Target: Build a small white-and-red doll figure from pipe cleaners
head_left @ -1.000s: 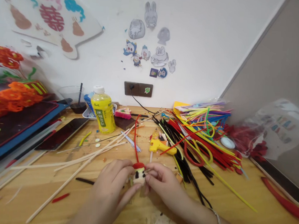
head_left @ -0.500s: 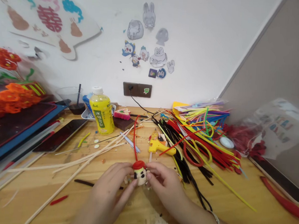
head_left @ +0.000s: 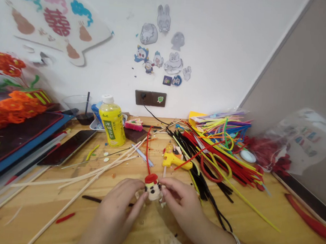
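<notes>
The left hand (head_left: 116,214) and right hand (head_left: 181,206) gripped the doll (head_left: 153,192) with closed fingers, and a loose pinch could drop it on the counter (head_left: 151,228) below them.

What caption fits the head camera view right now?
Left hand and right hand hold a small fuzzy cream figure with a red cap at a wooden table.
</notes>
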Demonstrator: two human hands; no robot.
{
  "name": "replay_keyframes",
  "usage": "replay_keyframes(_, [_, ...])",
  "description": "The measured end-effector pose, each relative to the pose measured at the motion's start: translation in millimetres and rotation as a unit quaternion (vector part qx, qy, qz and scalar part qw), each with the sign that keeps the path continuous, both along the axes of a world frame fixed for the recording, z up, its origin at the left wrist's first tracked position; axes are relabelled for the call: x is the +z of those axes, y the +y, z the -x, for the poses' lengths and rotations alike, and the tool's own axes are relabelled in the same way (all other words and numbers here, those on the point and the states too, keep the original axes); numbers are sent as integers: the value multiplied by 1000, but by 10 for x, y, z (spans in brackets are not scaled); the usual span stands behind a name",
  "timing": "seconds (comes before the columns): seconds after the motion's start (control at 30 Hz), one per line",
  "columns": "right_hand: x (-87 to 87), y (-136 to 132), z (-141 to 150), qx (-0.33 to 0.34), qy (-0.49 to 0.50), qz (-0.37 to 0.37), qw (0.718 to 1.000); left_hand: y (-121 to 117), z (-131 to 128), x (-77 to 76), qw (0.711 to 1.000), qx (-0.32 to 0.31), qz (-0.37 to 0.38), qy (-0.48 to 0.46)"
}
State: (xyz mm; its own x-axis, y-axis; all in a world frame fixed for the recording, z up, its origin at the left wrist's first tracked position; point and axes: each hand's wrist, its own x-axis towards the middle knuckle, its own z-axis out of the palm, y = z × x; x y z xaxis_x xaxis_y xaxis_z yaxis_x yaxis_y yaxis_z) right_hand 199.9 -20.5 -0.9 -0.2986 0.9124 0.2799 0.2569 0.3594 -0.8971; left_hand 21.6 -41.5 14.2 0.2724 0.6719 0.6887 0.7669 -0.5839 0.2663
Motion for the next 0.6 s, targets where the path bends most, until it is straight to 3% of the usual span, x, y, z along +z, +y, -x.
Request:
replay_keyframes(0.23, [18,-2,-13,-13,-15,-17,1000,16,0,-33,999,-4,26,-29])
replay_keyframes(0.37, [26,-8,-10,-14,-10,-15,1000,34,5,-47,985,-1,135,-110])
replay_keyframes(0.43, [25,-8,-7,-15,-6,-15,1000,47,-6,-50,955,-9,232,-186])
replay_keyframes(0.53, [26,-3,-3,-10,-7,-21,1000,56,-48,-65,873,-53,362,-323])
replay_keyframes(0.6, [32,-1,-3,-5,-13,-27,1000,46,-85,-84,825,-82,406,-385])
